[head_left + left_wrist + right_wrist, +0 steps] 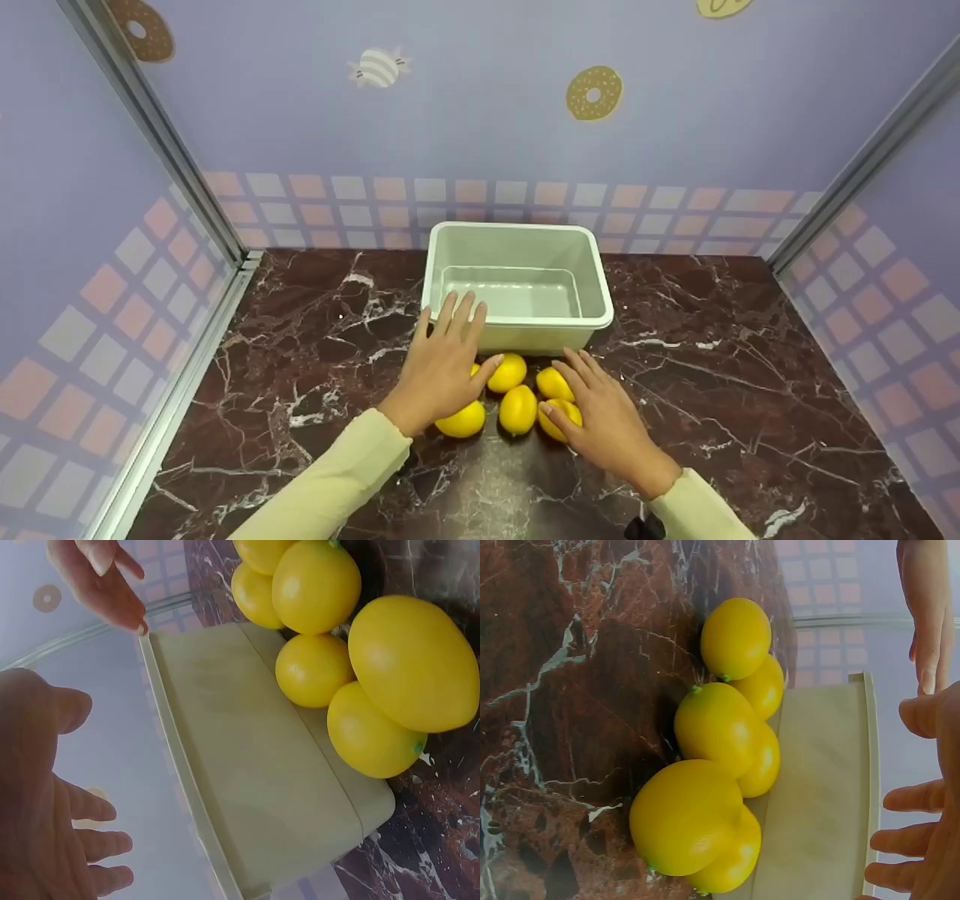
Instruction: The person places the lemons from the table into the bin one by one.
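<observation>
Several yellow lemons point(517, 410) lie in two rows on the dark marbled counter, in front of an open pale plastic bin point(540, 337). My left hand point(442, 367) hovers over the left lemons, fingers spread toward the bin's front rim, hiding part of one lemon. Above the lemons on the right is my right hand point(607, 420), its fingers extended and nothing held. Both wrist views show the hands raised apart from the fruit. In the left wrist view a large lemon point(412, 664) sits nearest; in the right wrist view the lemons point(686, 817) rest beside the bin point(817, 787).
The bin stands near the back wall point(480, 135), which has printed sweets and a checked band. Metal-framed side panels point(157, 142) bound the counter point(315, 360) at left and right. Bare marbled surface shows on both sides of the bin.
</observation>
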Motion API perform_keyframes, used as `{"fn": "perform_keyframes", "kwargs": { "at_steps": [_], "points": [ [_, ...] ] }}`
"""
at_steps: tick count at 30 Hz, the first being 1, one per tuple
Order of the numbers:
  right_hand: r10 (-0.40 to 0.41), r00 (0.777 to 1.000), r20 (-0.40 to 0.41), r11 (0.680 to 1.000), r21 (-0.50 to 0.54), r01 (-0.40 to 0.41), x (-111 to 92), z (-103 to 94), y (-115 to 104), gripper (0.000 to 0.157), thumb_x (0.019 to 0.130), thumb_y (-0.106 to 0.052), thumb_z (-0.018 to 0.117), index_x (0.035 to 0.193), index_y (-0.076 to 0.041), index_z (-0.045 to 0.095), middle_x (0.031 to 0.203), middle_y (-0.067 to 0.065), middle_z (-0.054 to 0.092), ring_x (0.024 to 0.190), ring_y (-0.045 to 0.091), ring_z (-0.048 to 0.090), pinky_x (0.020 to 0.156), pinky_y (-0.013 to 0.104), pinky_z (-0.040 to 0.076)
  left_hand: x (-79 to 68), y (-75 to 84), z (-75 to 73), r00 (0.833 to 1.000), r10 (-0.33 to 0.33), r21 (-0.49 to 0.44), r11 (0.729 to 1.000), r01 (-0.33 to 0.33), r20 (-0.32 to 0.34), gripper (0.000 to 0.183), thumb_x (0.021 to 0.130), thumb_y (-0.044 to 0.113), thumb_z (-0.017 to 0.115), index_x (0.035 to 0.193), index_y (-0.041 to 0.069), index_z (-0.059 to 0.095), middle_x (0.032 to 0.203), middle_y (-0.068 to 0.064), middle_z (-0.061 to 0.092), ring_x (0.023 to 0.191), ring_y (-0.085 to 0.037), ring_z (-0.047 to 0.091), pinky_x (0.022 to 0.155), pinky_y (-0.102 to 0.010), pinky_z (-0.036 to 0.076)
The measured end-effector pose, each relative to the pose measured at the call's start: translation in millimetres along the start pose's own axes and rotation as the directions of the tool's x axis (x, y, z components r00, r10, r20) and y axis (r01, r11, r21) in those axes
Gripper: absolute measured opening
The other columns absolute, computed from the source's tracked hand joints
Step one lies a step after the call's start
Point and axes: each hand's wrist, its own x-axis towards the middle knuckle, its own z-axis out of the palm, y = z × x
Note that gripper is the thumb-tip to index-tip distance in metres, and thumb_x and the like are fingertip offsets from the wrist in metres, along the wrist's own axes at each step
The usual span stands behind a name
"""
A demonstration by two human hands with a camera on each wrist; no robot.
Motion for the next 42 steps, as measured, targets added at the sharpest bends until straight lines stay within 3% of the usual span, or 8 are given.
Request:
{"fn": "perform_keyframes", "kwargs": {
  "at_steps": [13, 19, 29, 42],
  "points": [
    [0.044, 0.999, 0.031, 0.999, -0.012, -0.043, -8, 10.1, 1, 0.058, 0.09, -0.046, 0.061, 0.137, -0.011, 0.054, 0.149, 0.009, 0.046, 0.138, 0.031, 0.042, 0.102, 0.062, 0.039, 19.6, -16.2, 0.8, 0.999, -0.03, -0.027, 0.999, 0.029, -0.04, 0.073, 0.1, 0.056, 0.029, 0.155, 0.009, 0.021, 0.162, -0.012, 0.017, 0.15, -0.031, 0.014, 0.119, -0.056, 0.014],
    [0.021, 1.0, 0.017, 0.999, -0.032, -0.021, -11, 14.8, 3, 0.055, 0.089, -0.042, 0.065, 0.132, -0.009, 0.058, 0.14, 0.011, 0.054, 0.129, 0.031, 0.05, 0.098, 0.056, 0.044, 30.5, -23.9, 1.5, 0.998, -0.042, -0.024, 0.999, 0.041, -0.055, 0.072, 0.1, 0.054, 0.032, 0.153, 0.007, 0.025, 0.16, -0.013, 0.022, 0.149, -0.033, 0.019, 0.117, -0.057, 0.017],
    [0.051, 0.999, 0.008, 0.998, -0.039, -0.051, -17, 26.3, 6, 0.05, 0.087, -0.04, 0.068, 0.125, -0.01, 0.062, 0.127, 0.01, 0.061, 0.117, 0.029, 0.057, 0.091, 0.048, 0.047, 45.4, -33.0, 4.9, 0.995, -0.093, -0.024, 0.996, 0.092, -0.046, 0.072, 0.1, 0.054, 0.033, 0.153, 0.006, 0.025, 0.16, -0.015, 0.023, 0.148, -0.034, 0.019, 0.117, -0.057, 0.017],
    [0.058, 0.998, 0.011, 0.998, -0.035, -0.058, -23, 35.7, 10, 0.046, 0.086, -0.039, 0.068, 0.121, -0.009, 0.064, 0.125, 0.012, 0.062, 0.116, 0.031, 0.057, 0.088, 0.052, 0.048, 61.6, -44.1, 10.8, 0.991, -0.129, -0.058, 0.99, 0.127, -0.035, 0.068, 0.1, 0.05, 0.036, 0.151, 0.006, 0.029, 0.159, -0.017, 0.024, 0.148, -0.036, 0.019, 0.117, -0.059, 0.017]
  ]
}}
